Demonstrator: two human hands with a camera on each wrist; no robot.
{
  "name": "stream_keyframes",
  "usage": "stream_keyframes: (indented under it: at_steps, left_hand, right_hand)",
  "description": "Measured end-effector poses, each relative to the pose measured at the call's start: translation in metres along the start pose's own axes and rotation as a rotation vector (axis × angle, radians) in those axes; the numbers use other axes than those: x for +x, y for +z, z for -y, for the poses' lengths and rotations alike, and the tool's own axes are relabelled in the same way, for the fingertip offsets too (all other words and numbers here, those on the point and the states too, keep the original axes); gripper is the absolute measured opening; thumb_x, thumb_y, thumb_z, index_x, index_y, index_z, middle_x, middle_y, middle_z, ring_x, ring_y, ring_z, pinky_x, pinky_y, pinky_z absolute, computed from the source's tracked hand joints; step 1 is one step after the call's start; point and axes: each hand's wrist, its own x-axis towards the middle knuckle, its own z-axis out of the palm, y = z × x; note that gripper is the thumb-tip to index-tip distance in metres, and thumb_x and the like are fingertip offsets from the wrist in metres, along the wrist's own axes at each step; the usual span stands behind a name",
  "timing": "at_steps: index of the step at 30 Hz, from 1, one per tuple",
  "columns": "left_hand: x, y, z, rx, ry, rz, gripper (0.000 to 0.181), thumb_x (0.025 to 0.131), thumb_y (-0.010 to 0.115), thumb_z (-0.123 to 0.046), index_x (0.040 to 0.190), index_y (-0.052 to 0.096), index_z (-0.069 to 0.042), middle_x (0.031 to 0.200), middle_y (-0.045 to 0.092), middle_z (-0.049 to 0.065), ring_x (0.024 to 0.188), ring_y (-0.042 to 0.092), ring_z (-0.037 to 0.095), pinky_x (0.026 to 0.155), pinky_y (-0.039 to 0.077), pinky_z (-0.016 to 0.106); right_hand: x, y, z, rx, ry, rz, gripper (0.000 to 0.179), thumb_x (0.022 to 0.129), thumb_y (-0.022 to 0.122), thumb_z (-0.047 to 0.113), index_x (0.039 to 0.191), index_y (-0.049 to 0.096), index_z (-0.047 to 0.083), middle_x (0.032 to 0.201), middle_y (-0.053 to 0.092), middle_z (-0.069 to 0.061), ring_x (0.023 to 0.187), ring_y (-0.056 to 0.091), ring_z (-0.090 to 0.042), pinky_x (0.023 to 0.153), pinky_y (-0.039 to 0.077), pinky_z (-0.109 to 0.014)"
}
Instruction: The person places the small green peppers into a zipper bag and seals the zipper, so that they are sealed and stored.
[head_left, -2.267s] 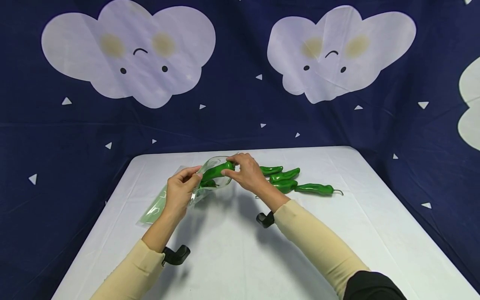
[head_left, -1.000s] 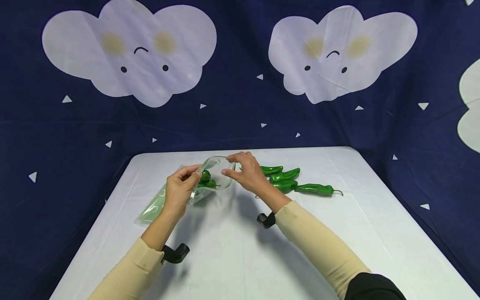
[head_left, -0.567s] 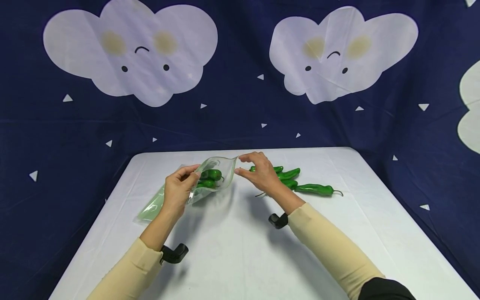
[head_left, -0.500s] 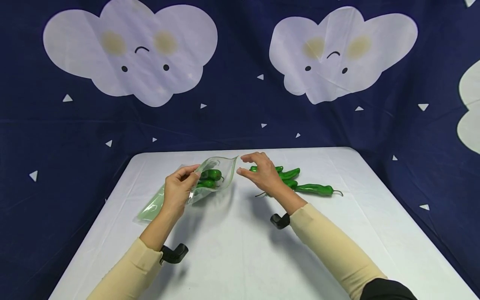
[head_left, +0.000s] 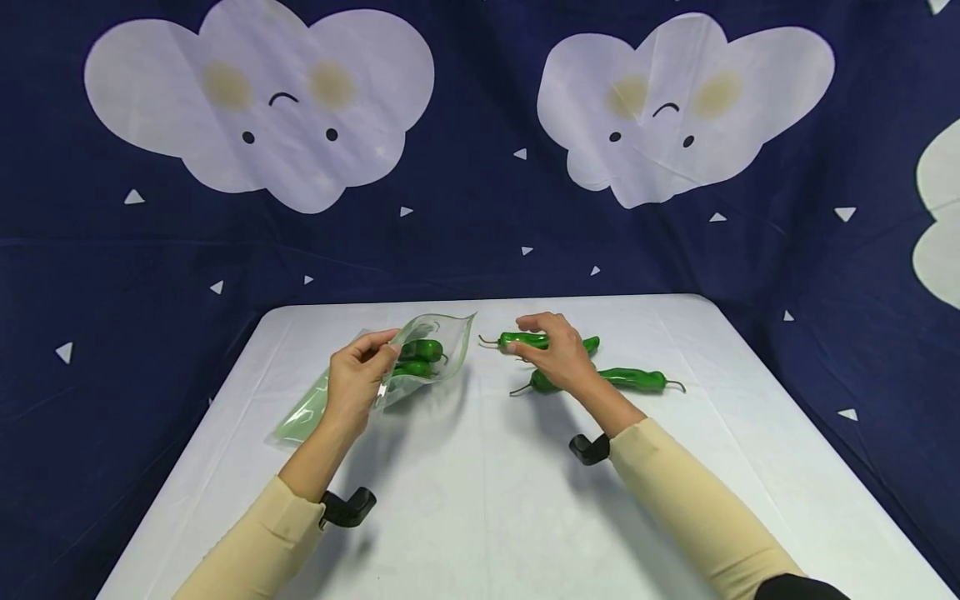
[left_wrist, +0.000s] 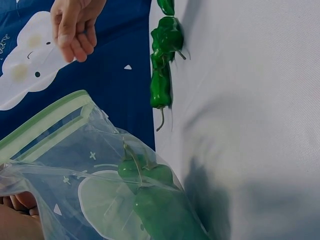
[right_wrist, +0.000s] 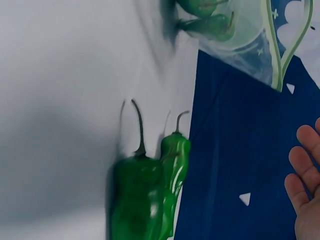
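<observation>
My left hand (head_left: 354, 379) pinches the near edge of a clear zip bag (head_left: 455, 364) with a pale green zip strip, its mouth spread toward the right. Green peppers (head_left: 422, 350) lie inside the bag, stems toward the mouth; the left wrist view shows them through the plastic (left_wrist: 160, 210). My right hand (head_left: 558, 354) hovers over the loose green peppers, thumb and fingers apart, holding nothing. Beneath it are a pepper at the back (head_left: 517, 340) and one nearer me (head_left: 542, 382), both partly hidden. Another pepper (head_left: 637, 379) points its stem right.
A flat pale green plastic packet (head_left: 303, 417) lies on the white table (head_left: 480, 500) below my left hand, partly hidden by it. Behind the table hangs a dark blue cloth (head_left: 480, 250) with cloud prints. Each wrist wears a black camera mount (head_left: 350, 507).
My right hand let go of a pepper in the bag, came out of its mouth and moved right over the loose peppers. The left hand has kept its grip on the bag.
</observation>
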Motion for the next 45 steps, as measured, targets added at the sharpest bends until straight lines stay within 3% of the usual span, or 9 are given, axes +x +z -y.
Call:
stream_keyframes:
  at_steps: [16, 28, 40, 45]
  left_hand:
    - [0.0, -0.002, -0.001, 0.004, 0.001, 0.0, 0.025, 0.086, 0.063, -0.004, 0.11, 0.066, 0.003, 0.069, 0.057, -0.012, 0.063, 0.051, 0.004, 0.056, 0.043, 0.016]
    - [-0.001, -0.002, -0.001, -0.008, 0.004, -0.004, 0.025, 0.086, 0.063, -0.002, 0.11, 0.066, 0.004, 0.069, 0.057, -0.012, 0.063, 0.051, 0.003, 0.056, 0.043, 0.015]
    - [-0.001, -0.002, 0.0, 0.008, -0.004, -0.008, 0.025, 0.086, 0.064, -0.004, 0.11, 0.067, 0.002, 0.071, 0.058, -0.013, 0.065, 0.052, 0.003, 0.057, 0.044, 0.015]
    - [-0.001, -0.002, 0.0, 0.005, -0.005, -0.007, 0.025, 0.086, 0.063, -0.004, 0.11, 0.066, 0.002, 0.071, 0.057, -0.012, 0.065, 0.051, 0.004, 0.057, 0.044, 0.015]
  right_hand:
    - [-0.018, -0.018, -0.032, 0.02, 0.085, -0.002, 0.05, 0.082, 0.07, 0.043, 0.121, 0.061, 0.013, 0.119, 0.062, -0.008, 0.114, 0.052, -0.027, 0.099, 0.041, -0.048]
    - [-0.032, -0.032, -0.062, -0.027, 0.127, -0.032, 0.052, 0.083, 0.07, 0.04, 0.123, 0.059, 0.009, 0.121, 0.061, -0.012, 0.116, 0.051, -0.029, 0.099, 0.04, -0.049]
    - [-0.047, -0.05, -0.091, -0.093, 0.225, -0.024, 0.059, 0.085, 0.064, 0.049, 0.129, 0.055, 0.01, 0.126, 0.056, -0.015, 0.119, 0.048, -0.033, 0.096, 0.042, -0.052]
    - [-0.051, -0.057, -0.104, -0.111, 0.253, -0.009, 0.062, 0.085, 0.063, 0.05, 0.13, 0.054, 0.008, 0.128, 0.056, -0.016, 0.121, 0.046, -0.035, 0.099, 0.037, -0.053]
